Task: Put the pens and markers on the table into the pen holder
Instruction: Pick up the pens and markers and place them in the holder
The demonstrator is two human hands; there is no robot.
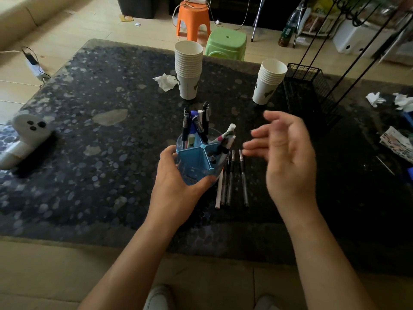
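Left grip around pen holder

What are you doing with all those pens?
A person is tidying pens and markers into a blue pen holder on the dark table. The left hand grips the holder to steady it. The right hand is open and empty, hovering above the table beside the holder. Several pens and markers already stand in the holder. A few loose pens are still lying on the table just right of the holder, waiting to go in.
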